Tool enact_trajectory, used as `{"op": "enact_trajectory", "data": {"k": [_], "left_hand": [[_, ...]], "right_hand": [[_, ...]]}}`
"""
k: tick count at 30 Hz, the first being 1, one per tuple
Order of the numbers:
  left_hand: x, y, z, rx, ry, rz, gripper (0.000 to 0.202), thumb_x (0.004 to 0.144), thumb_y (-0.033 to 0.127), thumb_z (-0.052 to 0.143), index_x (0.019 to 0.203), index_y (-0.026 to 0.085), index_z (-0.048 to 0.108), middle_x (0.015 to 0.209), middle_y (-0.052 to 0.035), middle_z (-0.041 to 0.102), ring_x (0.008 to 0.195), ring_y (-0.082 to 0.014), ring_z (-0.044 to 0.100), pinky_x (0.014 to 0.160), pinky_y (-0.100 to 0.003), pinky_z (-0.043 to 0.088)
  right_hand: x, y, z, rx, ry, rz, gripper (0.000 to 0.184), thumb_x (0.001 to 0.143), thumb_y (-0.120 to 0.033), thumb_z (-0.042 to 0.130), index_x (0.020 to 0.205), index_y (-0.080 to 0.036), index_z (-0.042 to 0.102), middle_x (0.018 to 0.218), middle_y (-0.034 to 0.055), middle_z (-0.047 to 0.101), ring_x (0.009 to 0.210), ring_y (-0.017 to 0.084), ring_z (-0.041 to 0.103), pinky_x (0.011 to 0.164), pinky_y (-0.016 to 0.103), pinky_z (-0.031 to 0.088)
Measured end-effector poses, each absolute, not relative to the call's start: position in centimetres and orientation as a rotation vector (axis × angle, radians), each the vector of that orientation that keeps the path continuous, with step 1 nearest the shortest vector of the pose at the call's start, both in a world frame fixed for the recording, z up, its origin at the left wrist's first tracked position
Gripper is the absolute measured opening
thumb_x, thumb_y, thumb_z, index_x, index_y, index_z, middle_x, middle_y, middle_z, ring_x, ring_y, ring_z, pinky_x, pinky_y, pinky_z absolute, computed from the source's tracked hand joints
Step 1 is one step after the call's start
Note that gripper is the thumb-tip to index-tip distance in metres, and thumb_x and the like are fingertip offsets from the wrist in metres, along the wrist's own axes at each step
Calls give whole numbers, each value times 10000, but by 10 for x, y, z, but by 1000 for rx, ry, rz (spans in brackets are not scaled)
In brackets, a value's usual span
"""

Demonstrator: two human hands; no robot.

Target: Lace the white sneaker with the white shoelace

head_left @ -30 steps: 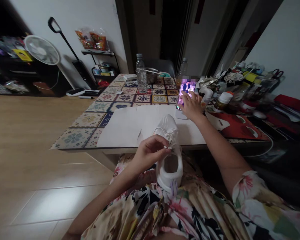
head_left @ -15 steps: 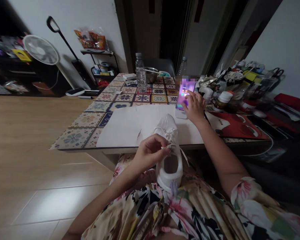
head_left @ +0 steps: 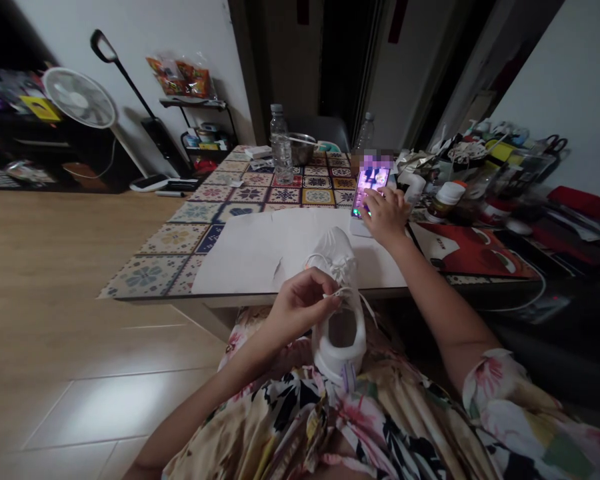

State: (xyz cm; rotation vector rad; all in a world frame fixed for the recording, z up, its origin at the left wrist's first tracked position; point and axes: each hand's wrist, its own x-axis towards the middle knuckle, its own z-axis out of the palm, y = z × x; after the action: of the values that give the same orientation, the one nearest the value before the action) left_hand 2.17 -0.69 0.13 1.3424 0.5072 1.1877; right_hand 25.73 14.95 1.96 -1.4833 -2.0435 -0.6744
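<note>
Sneaker [head_left: 341,353], white, stands on my lap with its heel on my floral dress [head_left: 385,427] and its toe tipped forward past the table edge, over a sheet of white paper [head_left: 245,260]. Its lace [head_left: 353,292] runs out from a loose bunch near the toe, and one end hangs down to the right of the shoe's opening.

My left hand [head_left: 300,307] is just beside the shoe's opening, its fingers curled and pinched closed on the lace. My right hand [head_left: 387,217] reaches up onto the table, well apart from the shoe. Its fingers are open and lightly bent, at the lit screen of a phone [head_left: 371,180] propped on a white base [head_left: 360,229] at the paper's far edge.

The paper lies between the shoe and the phone, over a tile-patterned tablecloth [head_left: 285,195]. Beyond the phone stand a clear water bottle [head_left: 281,140], a steel bowl [head_left: 303,150] and a second bottle [head_left: 365,133]. To its right, a white pill bottle [head_left: 447,200] and a red folder [head_left: 473,252] sit among crowded clutter, with scissors [head_left: 555,145] at the far end. A standing fan [head_left: 79,98] is off by the wall, beyond the wooden floor [head_left: 80,320].
</note>
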Motion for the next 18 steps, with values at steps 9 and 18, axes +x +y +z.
{"op": "enact_trajectory", "data": {"k": [9,18], "left_hand": [[22,-8,2,1331,510,1179,182,731,158,714,707,162,535,714,18,569,620,-71,496,569,-189,402],[23,-7,2,1323,562,1165,235,698,242,751,693,171,527,688,11,563,590,-83,491,542,-205,405]], "right_hand": [[256,160,22,-1488,-2043,-689,328,985,-346,432,1208,-186,611,1380,109,573,1278,337,413,1017,534,289],[262,154,17,-1497,-1981,-669,298,981,-311,409,1066,-181,664,1323,110,621,1218,339,460,1026,509,282]]}}
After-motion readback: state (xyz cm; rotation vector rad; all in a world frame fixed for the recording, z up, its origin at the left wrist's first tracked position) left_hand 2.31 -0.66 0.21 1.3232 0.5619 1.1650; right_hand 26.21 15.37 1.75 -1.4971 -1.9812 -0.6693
